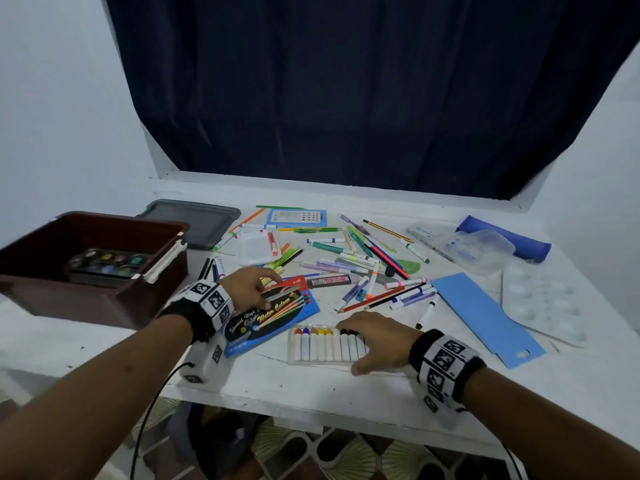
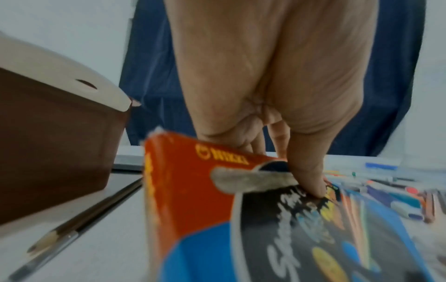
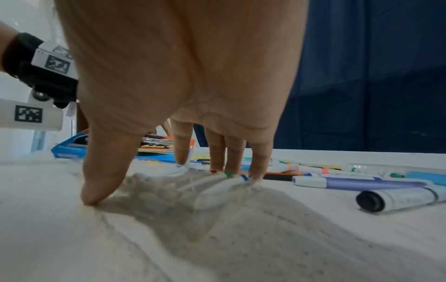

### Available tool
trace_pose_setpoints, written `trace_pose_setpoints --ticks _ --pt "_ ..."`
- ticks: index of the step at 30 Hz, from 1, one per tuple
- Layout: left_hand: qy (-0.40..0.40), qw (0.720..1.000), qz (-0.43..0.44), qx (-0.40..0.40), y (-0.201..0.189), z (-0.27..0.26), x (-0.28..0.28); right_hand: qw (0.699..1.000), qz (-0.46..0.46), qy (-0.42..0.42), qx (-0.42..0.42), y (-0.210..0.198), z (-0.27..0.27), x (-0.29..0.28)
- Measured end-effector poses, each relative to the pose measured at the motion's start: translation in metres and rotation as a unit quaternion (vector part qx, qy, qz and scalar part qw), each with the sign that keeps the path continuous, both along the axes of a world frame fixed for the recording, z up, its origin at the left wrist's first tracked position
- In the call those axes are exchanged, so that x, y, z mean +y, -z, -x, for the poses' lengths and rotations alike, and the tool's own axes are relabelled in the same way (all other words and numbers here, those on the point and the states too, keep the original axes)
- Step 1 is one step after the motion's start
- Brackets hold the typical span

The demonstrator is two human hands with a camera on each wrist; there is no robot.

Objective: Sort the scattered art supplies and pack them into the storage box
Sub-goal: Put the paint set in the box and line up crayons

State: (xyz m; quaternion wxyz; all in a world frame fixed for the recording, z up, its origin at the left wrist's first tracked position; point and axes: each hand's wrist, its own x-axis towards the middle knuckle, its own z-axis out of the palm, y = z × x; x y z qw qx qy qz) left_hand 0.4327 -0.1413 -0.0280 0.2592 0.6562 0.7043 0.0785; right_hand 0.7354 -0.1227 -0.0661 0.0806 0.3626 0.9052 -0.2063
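A brown storage box (image 1: pixel 104 299) stands at the left with a watercolour palette (image 1: pixel 104 266) inside it. My left hand (image 1: pixel 252 287) grips the red top end of a blue and red water colour carton (image 1: pixel 277 315), thumb on its face (image 2: pixel 311 183), fingers behind it. The carton's near end is tilted up in the left wrist view (image 2: pixel 193 190). My right hand (image 1: pixel 377 337) grasps a clear tray of white paint tubes (image 1: pixel 322 344), thumb at its near edge (image 3: pixel 96 190), fingers on the far edge (image 3: pixel 231 160).
Markers, pens and pencils (image 1: pixel 360 265) lie scattered across the white table (image 1: pixel 311 393). A grey lid (image 1: pixel 194 221) lies behind the box. A blue card (image 1: pixel 485 317), a white mixing palette (image 1: pixel 540 299), clear cases (image 1: pixel 474 247) and a blue pouch (image 1: pixel 505 237) sit at the right.
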Motion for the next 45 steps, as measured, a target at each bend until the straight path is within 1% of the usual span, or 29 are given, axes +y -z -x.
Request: trace_pose_setpoints --ticks 3,9,12,14,16,18,20,22,24,28,30,33,37,40,45 --pt "0.026 0.998 0.002 0.063 0.005 0.002 -0.002 1.0 -0.007 0.027 0.002 -0.002 -0.002 0.0" --pt "0.06 0.991 0.006 0.123 0.009 0.003 -0.001 0.997 0.004 0.076 -0.009 -0.006 -0.01 -0.007" --pt "0.066 0.993 0.01 0.099 0.015 -0.003 0.002 0.994 0.015 0.111 0.0 -0.011 -0.021 -0.012" --pt "0.095 0.99 0.019 0.101 0.019 -0.012 0.001 0.993 0.009 0.12 -0.006 -0.012 -0.023 -0.015" --pt "0.122 0.983 0.019 0.132 0.023 -0.021 -0.001 0.993 0.001 0.119 -0.013 -0.012 -0.018 -0.018" --pt "0.132 0.977 -0.001 0.165 0.028 -0.026 -0.002 0.993 -0.003 0.115 -0.015 -0.01 -0.009 -0.02" --pt "0.125 0.977 -0.022 0.172 0.031 -0.028 -0.002 0.994 -0.013 0.111 -0.022 -0.007 0.001 -0.02" --pt "0.121 0.978 -0.026 0.168 0.031 -0.028 -0.003 0.992 -0.028 0.119 -0.021 -0.006 0.005 -0.02" --pt "0.127 0.977 -0.017 0.169 0.028 -0.026 -0.002 0.991 -0.038 0.127 -0.015 -0.005 0.002 -0.021" --pt "0.158 0.965 0.024 0.207 0.021 -0.017 -0.003 0.987 -0.053 0.151 -0.012 -0.005 -0.012 -0.023" --pt "0.174 0.963 0.045 0.202 0.021 -0.015 -0.004 0.982 -0.062 0.178 -0.012 -0.007 -0.021 -0.023" --pt "0.205 0.963 0.057 0.168 0.022 -0.018 -0.006 0.976 -0.065 0.208 -0.015 -0.01 -0.028 -0.022" --pt "0.237 0.962 0.047 0.125 0.025 -0.034 -0.008 0.974 -0.067 0.216 -0.011 -0.007 -0.023 -0.024" --pt "0.247 0.96 0.036 0.123 0.028 -0.04 -0.008 0.974 -0.08 0.212 -0.012 -0.003 -0.017 -0.026" --pt "0.235 0.963 0.025 0.128 0.031 -0.039 -0.009 0.974 -0.071 0.214 0.011 -0.005 -0.02 -0.027"
